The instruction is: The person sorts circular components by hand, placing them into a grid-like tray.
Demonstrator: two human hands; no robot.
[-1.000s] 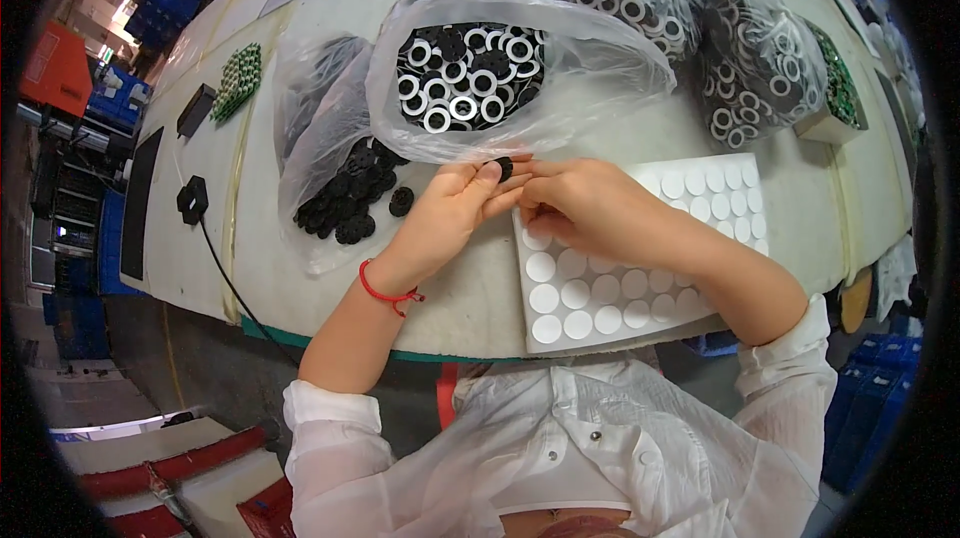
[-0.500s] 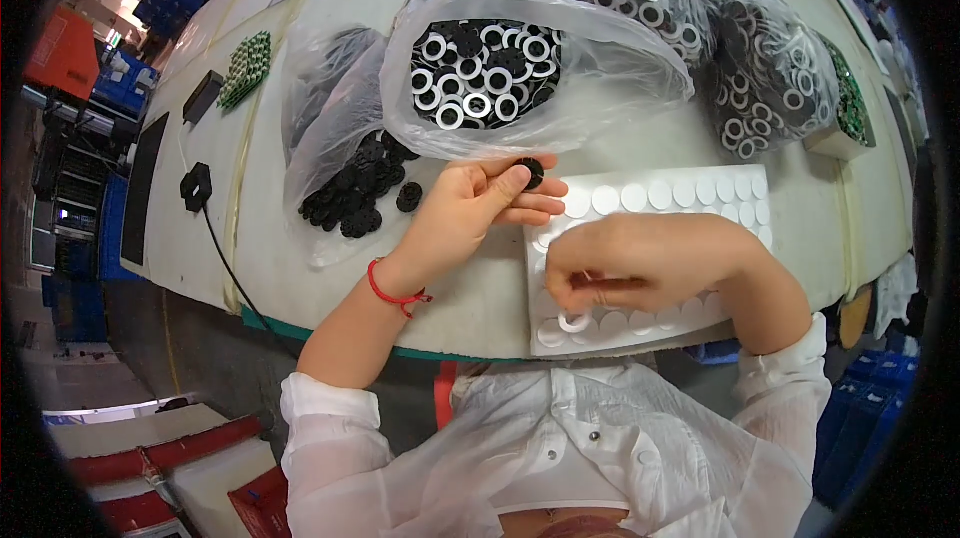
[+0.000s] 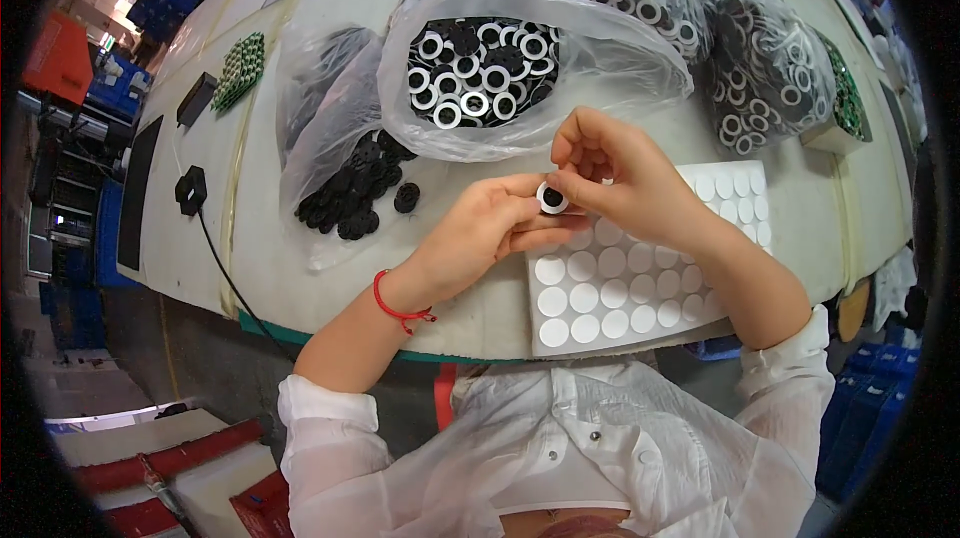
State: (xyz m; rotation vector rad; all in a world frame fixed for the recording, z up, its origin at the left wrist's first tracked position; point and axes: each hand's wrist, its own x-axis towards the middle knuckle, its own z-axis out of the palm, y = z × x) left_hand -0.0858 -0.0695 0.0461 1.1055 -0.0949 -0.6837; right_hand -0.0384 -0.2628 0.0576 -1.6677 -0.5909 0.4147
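Both hands meet over centre of pale curved bench (image 3: 300,268), just past its near edge. Left hand (image 3: 480,238) w/ thin red cord bracelet (image 3: 398,306) on wrist pinches a small black-and-white round ring part (image 3: 551,198) at the fingertips; grip clenched on it. Right hand (image 3: 620,183) touches same ring from the right, thumb and forefinger pinched at its rim, other fingers curled above.

Edges/room: near bench edge bends w/ green trim (image 3: 300,336) below; wrists cross it. Right hand lies over a white sheet of round white adhesive discs (image 3: 620,288), which reaches nearly to near edge. Open bench approx. only left of the hands and in a strip at near left. Far side crowded: clear plastic bag of black-and-white rings (image 3: 500,73) just beyond hands, mouth open; loose pile of flat black round washers (image 3: 355,193) on clear film, far-left of left hand, well apart from ring; two more bagged ring lots (image 3: 760,68) far right.

Surface/room: black cable w/ hexagonal black plug (image 3: 190,190) at left edge; green parts stack (image 3: 240,68) far left. Blue crates (image 3: 120,98) beyond bench, left.
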